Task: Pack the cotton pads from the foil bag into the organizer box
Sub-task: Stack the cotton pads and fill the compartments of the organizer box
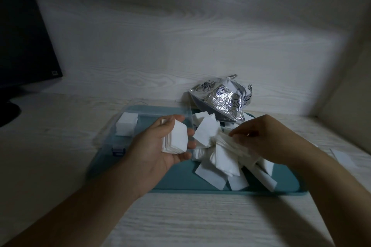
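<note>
The loose pads (216,158) lay in a jumbled heap on the right half of the teal mat (180,178), spilling toward its near right corner; a neat stack (174,138) of them sat in the left hand (160,146), palm turned up, thumb curled over the far edge and fingers cupped beneath the near one, so the grip was closed round the stack; the right hand (261,138) reached down onto the top of the heap, its fingertips bent and pinching at a fan of pads, though how many it held could not be told; a second tidy block (126,126) of pads stood inside the clear box (140,112), toward its far left corner; the box sat on the left part of the mat, a small dark latch (118,150) on its near wall; the crumpled foil bag (222,98) rested at the mat's far edge, just behind the heap, its mouth turned toward the pads; the mat lay on a pale wood-grain desk (200,222); a dark monitor (22,36) stood at the desk's far left; a white slip (341,156) lay near the right edge.
</note>
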